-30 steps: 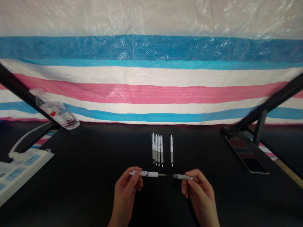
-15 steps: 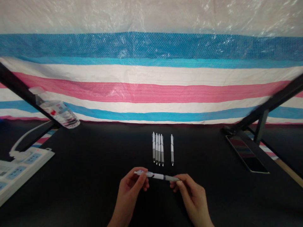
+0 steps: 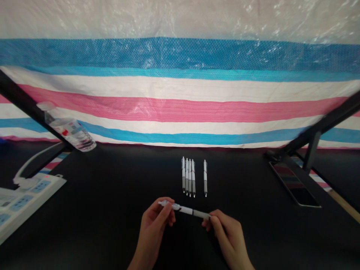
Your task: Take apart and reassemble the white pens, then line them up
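The two halves of the pen (image 3: 187, 210) had come together since a second before. The left hand (image 3: 157, 221) and right hand (image 3: 225, 230) pinched its ends above the black table (image 3: 112, 210).

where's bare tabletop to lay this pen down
Bare black tabletop between the power strip and the row of four pens; also between the single pen and the phone. Crowded between those pens and both hands' held pen.

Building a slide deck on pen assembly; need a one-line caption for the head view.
Both hands, left hand and right hand, hold one white pen over a black table, near five laid-out pens.
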Action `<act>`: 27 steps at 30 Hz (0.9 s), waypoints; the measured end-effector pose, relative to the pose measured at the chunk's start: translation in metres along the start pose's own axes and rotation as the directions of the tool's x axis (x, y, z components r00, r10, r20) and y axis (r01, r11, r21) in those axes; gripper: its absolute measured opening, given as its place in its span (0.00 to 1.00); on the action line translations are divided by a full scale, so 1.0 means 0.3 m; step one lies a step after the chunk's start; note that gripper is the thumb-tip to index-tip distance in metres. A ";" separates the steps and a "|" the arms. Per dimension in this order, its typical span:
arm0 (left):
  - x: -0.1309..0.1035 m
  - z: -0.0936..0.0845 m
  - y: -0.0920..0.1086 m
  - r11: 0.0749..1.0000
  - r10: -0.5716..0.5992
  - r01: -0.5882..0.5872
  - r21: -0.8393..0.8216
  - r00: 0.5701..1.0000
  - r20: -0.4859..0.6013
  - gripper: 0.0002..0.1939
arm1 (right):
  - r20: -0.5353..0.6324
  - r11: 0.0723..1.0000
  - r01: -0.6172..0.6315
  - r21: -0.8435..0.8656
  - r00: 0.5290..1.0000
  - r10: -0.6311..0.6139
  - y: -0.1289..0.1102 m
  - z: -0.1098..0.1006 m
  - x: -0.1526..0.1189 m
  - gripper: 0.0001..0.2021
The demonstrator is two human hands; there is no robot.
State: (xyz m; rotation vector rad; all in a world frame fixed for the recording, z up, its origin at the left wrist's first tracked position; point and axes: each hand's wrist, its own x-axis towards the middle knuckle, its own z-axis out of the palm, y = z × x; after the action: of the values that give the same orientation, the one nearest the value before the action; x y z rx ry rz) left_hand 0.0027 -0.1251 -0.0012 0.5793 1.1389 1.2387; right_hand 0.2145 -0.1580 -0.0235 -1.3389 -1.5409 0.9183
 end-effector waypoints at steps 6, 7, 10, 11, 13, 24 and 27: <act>-0.004 0.007 0.010 1.000 0.002 -0.002 0.010 1.000 -0.018 0.21 | -0.043 1.000 0.025 -0.008 0.999 -0.026 -0.015 -0.001 0.003 0.10; -0.004 0.005 0.010 1.000 0.003 -0.003 0.007 1.000 -0.018 0.21 | -0.021 0.998 0.036 -0.042 0.999 -0.037 -0.019 -0.001 0.003 0.12; -0.003 0.000 0.005 1.000 0.009 -0.009 0.004 1.000 -0.018 0.20 | 0.070 0.995 0.056 -0.087 0.996 -0.050 -0.029 -0.001 0.003 0.16; -0.002 -0.002 0.003 1.000 0.011 -0.011 0.006 1.000 -0.018 0.20 | 0.078 0.995 0.054 -0.085 0.996 -0.047 -0.031 0.000 0.003 0.15; -0.002 -0.005 -0.002 1.000 0.014 -0.013 0.014 1.000 -0.016 0.20 | 0.072 0.993 0.048 -0.106 0.997 -0.040 -0.033 0.003 0.005 0.13; 0.010 -0.028 -0.015 0.975 0.188 -0.199 0.094 0.976 0.108 0.18 | 0.183 0.979 -0.193 0.066 0.967 0.178 -0.055 0.020 0.013 0.28; 0.016 -0.009 0.002 0.979 0.182 -0.189 0.076 0.979 0.094 0.18 | 0.168 0.953 -0.264 0.151 0.957 0.239 -0.058 0.049 0.017 0.30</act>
State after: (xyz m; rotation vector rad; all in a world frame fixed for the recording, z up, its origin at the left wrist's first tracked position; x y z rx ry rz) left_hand -0.0004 -0.1211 -0.0035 0.8109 1.0865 1.3154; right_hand 0.1945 -0.1553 -0.0118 -1.3875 -1.3820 1.3069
